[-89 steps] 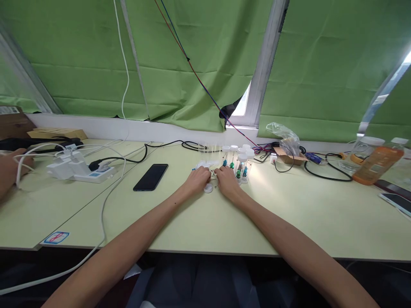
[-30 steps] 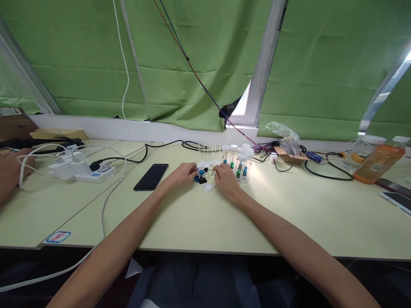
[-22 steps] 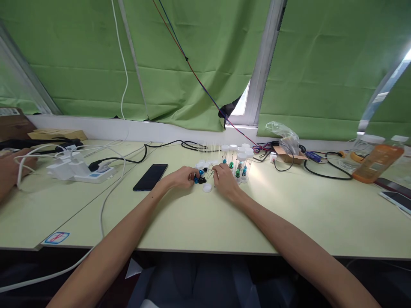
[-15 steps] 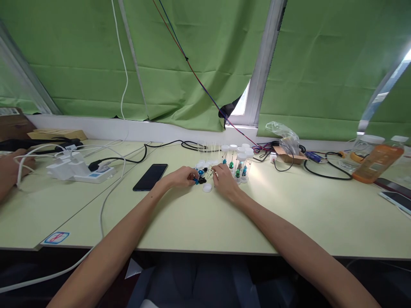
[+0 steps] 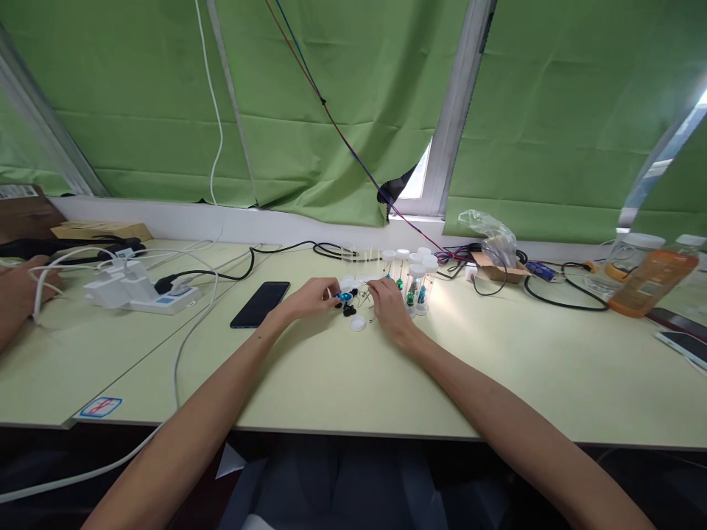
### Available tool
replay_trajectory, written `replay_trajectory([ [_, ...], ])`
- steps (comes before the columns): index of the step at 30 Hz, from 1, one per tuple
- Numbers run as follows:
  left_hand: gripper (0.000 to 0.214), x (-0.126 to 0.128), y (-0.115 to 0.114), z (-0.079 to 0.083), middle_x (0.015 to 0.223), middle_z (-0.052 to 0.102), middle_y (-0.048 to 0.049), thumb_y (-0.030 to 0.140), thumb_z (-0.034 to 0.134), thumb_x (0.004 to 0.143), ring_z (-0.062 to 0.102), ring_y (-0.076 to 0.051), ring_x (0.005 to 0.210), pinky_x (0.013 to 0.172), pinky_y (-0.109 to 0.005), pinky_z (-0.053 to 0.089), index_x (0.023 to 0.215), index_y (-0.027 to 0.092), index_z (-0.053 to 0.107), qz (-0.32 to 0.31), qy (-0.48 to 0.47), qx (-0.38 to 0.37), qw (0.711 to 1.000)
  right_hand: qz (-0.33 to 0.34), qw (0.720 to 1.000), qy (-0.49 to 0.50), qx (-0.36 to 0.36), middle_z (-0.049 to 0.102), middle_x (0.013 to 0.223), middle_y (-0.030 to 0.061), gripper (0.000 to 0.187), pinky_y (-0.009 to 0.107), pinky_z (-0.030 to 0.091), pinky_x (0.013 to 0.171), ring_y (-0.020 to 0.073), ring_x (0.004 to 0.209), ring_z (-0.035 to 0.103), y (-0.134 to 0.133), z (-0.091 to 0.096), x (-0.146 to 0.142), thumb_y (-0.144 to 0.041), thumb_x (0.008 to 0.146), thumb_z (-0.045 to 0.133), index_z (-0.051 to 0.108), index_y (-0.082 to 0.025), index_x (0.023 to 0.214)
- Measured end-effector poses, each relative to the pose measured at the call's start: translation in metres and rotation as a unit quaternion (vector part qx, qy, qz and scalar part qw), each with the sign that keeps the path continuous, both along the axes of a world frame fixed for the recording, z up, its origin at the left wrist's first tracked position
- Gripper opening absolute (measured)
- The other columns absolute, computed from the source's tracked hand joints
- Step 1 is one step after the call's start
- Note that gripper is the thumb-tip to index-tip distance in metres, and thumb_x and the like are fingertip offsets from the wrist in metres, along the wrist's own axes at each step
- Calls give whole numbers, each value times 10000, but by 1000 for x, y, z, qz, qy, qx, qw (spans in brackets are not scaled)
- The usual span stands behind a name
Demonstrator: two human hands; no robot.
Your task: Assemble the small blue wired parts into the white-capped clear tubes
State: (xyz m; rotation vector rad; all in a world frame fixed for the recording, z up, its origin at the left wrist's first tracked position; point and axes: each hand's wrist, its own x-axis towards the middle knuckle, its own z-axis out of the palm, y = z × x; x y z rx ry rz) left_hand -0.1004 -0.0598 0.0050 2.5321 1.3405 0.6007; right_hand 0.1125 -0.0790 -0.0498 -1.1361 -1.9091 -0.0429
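My left hand [image 5: 314, 297] is closed in a pinch at a small shiny blue part [image 5: 343, 297], just above the tabletop. Close by lie small black parts [image 5: 349, 311] and a round white cap [image 5: 357, 323]. My right hand [image 5: 389, 305] rests on the table with its fingers curled down among thin wire-like pieces [image 5: 364, 296]; what sits between its fingertips is too small to make out. Behind and right of it stand several clear tubes [image 5: 415, 283] with white lids, holding green and blue parts. More white caps [image 5: 349, 283] lie beyond my fingers.
A black phone [image 5: 260, 305] lies left of my left arm. Farther left are a white power strip [image 5: 166, 300] with plugs and another person's hand [image 5: 27, 291]. To the right are a small cardboard box [image 5: 500, 271], black cables and an orange bottle [image 5: 652, 283].
My left hand has moved slightly up and away with the blue part, which shows more now. The fingers of my right hand have shifted a little over the wire-like pieces.
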Motion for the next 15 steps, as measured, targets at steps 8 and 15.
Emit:
replay_trajectory([
  [8,194,15,-5,-7,760,665,-26,365,587,766,576,-152,657,603,-259,445,843,188,614,5,-120,24,992,-4,1000,15,18,646,947,116,279,334,450,852,226,951,553,-8,7,0,-191,994,389,664,-144,986],
  [15,282,28,-11,-12,755,676,-37,392,596,764,599,-161,699,648,-265,488,918,170,676,18,-193,18,981,-12,999,28,-8,673,938,90,242,316,450,827,214,929,588,-12,9,-2,-215,991,399,634,-181,945],
])
